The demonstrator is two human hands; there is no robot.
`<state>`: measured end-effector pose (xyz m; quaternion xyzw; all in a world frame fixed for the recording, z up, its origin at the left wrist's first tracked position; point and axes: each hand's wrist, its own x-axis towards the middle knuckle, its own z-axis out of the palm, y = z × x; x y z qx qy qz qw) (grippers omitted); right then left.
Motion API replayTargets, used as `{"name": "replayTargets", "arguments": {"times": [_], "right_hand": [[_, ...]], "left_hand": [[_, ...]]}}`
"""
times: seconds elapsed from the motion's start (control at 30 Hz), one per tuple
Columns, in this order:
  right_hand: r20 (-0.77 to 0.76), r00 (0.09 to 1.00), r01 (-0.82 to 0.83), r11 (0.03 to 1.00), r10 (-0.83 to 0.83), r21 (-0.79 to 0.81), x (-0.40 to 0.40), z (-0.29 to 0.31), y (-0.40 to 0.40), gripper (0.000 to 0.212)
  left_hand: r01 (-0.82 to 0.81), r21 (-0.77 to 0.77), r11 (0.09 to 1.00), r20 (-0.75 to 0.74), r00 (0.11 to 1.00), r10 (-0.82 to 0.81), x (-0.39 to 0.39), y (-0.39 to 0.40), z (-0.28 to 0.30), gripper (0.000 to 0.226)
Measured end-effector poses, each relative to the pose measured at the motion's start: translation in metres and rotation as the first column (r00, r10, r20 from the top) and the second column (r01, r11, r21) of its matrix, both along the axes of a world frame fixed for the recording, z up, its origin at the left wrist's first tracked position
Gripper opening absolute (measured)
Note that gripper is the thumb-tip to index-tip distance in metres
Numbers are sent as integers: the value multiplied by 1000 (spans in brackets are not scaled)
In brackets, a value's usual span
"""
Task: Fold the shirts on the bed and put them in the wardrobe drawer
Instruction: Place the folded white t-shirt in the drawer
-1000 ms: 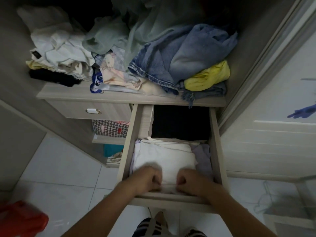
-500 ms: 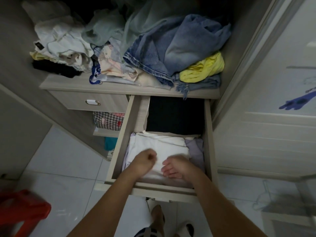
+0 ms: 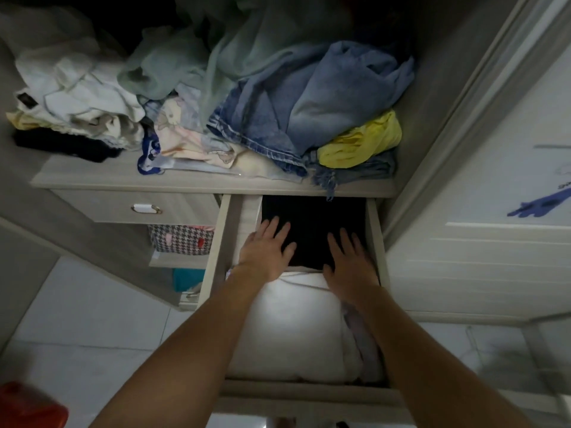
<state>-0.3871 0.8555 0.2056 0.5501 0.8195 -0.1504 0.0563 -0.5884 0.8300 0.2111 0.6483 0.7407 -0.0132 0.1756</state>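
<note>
Shirts (image 3: 290, 329) sit folded below my flat, empty fingers (image 3: 279, 234), and pushing them toward the black cloth (image 3: 312, 230) beyond could rumple them inside the drawer (image 3: 378, 242).

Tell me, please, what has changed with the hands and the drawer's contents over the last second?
Both hands have let go of the near edge of the white folded shirt and slid to the back of the open drawer. The left hand and right hand now lie with straight, spread fingers on the black garment. The shirt stays in the drawer; the clothes pile on the shelf above is unchanged.
</note>
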Motion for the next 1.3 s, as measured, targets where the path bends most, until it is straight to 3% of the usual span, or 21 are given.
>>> {"name": "replayTargets", "arguments": {"times": [0.07,0.27,0.37,0.5,0.53,0.6,0.67,0.73,0.87,0.97,1.03,1.1,1.17,1.3], "right_hand": [[52,999,13,996,-9,-85,1,-13,-4,82],[89,996,18,982,-2,-189,-1,12,5,81],[39,999,-29,997,32,-78,2,23,-25,72],[-218,965,-151,989,146,-7,20,21,-83,43],[-288,948,-171,981,138,-91,26,20,-94,34],[-324,944,-190,909,65,-370,34,20,-110,27],[-244,969,-169,827,39,-537,42,20,-112,28],[-161,987,-102,819,12,-565,45,22,-110,33],[1,986,-151,895,166,-420,35,27,-113,32],[-26,986,-162,933,162,-321,40,30,-120,16],[-163,983,-126,951,82,-282,53,35,-129,17],[-256,961,-155,972,107,-178,69,44,-144,21],[-318,929,-226,971,192,-75,82,50,-160,28],[-297,889,-330,937,349,115,98,59,-183,43]], "left_hand": [[4,-116,993,-2,1000,-4,-5,7,-12,64],[35,-200,979,83,996,-19,-5,11,9,68],[87,-92,992,138,988,-74,-8,-15,30,62],[19,135,991,165,985,-41,-11,-90,46,44],[7,97,995,163,986,-23,-9,-108,47,32],[1,-119,993,191,981,22,-4,-137,44,13],[27,-259,966,201,979,27,0,-153,35,15],[31,-279,960,192,981,24,-1,-157,24,26],[36,-318,948,84,996,-10,4,-154,17,41],[17,-203,979,113,994,6,6,-164,22,25],[-21,-103,994,251,967,47,3,-183,29,14],[-72,-86,994,456,884,103,2,-211,42,21],[-67,-102,993,571,813,114,5,-235,55,34],[69,51,996,373,924,-83,17,-256,56,41]]}}
